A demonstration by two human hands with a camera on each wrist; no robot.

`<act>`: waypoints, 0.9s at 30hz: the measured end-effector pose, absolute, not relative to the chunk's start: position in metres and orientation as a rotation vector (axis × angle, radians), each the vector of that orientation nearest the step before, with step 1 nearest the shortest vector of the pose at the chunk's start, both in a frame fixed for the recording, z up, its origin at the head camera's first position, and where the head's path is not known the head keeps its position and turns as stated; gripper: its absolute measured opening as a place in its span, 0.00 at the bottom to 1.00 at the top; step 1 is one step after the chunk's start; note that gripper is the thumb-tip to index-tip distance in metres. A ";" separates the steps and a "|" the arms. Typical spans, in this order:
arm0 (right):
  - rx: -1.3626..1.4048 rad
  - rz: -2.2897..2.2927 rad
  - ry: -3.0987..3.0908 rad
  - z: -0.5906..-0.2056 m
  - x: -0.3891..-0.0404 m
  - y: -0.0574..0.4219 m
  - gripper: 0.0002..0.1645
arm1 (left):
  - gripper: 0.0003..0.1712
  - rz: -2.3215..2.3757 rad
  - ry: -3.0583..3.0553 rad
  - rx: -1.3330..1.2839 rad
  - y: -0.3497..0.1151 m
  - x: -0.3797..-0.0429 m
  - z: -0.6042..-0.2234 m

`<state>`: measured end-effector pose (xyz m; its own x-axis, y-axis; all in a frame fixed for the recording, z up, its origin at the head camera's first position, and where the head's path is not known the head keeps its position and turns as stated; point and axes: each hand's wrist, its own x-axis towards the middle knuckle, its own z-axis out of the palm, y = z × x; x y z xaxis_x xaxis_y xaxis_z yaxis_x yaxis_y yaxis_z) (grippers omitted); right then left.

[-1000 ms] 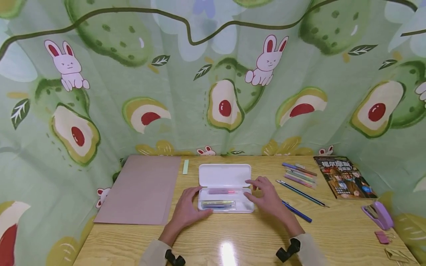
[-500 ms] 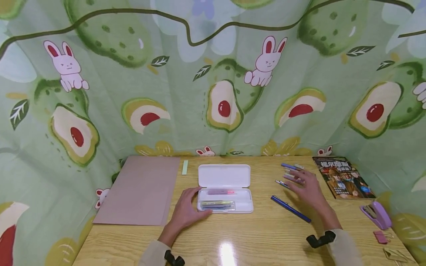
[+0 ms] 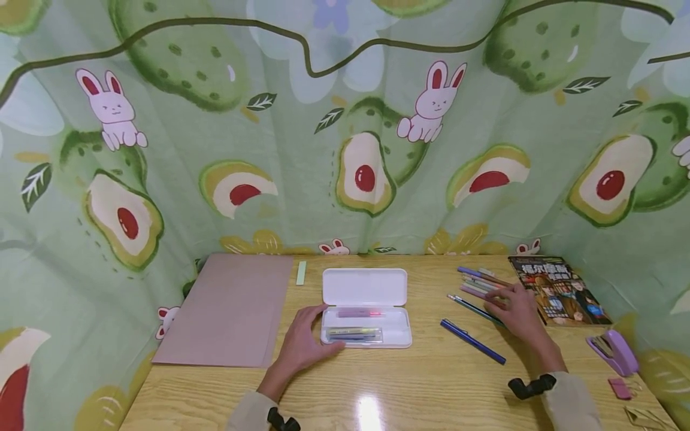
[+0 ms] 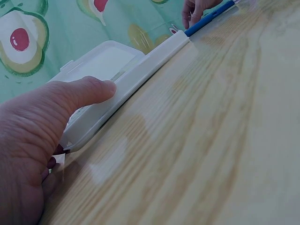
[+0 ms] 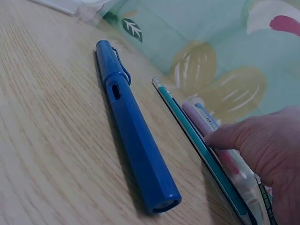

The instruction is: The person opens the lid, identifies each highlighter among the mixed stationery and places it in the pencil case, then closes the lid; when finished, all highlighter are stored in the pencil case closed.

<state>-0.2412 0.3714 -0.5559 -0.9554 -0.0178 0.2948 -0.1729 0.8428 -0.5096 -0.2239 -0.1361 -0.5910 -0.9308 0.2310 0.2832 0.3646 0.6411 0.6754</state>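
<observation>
A white pencil case [image 3: 399,323] lies with its lid up at the table's middle. In it are a pinkish pen [image 3: 356,312] and a clear pack [image 3: 353,335] with yellow and blue contents. My left hand [image 3: 304,338] grips the case's left end, thumb on the front edge. Over at the right, my right hand [image 3: 517,311] reaches to a bunch of coloured pens [image 3: 477,284], its thumb [image 5: 225,137] against them in the right wrist view. Its other fingers are mostly hidden. Beside the thumb lies a teal pencil [image 5: 187,129]; nearer is a blue fountain pen [image 5: 138,140].
A mauve folder [image 3: 226,311] and a pale green strip [image 3: 301,273] lie left of the case. Rightward are a comic-style book [image 3: 560,290], a purple stapler [image 3: 614,350], a pink binder clip [image 3: 620,388] and a gold clip [image 3: 644,418]. Patterned cloth [image 3: 296,131] hangs behind the table.
My right hand has left the case's right side and moved right to the coloured pens, lately shifting a little further right and lower. My left hand stays on the case.
</observation>
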 end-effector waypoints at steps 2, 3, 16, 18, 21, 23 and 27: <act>0.155 0.795 -2.736 -0.557 -0.241 0.372 0.10 | 0.55 -1.159 -2.688 -0.493 -0.136 -0.223 -0.591; 0.160 0.788 -2.732 -0.557 -0.241 0.373 0.10 | 0.55 -1.153 -2.686 -0.495 -0.136 -0.224 -0.591; 0.141 0.758 -2.794 -0.561 -0.244 0.374 0.09 | 0.54 -1.175 -2.662 -0.496 -0.136 -0.223 -0.591; 0.138 0.771 -2.782 -0.561 -0.244 0.372 0.09 | 0.54 -1.162 -2.664 -0.504 -0.136 -0.224 -0.592; 0.149 0.789 -2.749 -0.560 -0.243 0.368 0.08 | 0.54 -1.142 -2.673 -0.511 -0.136 -0.225 -0.594; 0.175 0.805 -2.716 -0.558 -0.243 0.365 0.08 | 0.54 -1.128 -2.675 -0.516 -0.136 -0.225 -0.594; 0.221 0.894 -2.648 -0.551 -0.238 0.354 0.07 | 0.54 -1.147 -2.671 -0.514 -0.136 -0.224 -0.593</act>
<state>-0.2382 0.3535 -0.5508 -0.9312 -0.0389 0.3625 -0.2507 0.7902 -0.5592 -0.2244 -0.1364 -0.5931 -0.9220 0.2391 0.3045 0.3855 0.6405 0.6642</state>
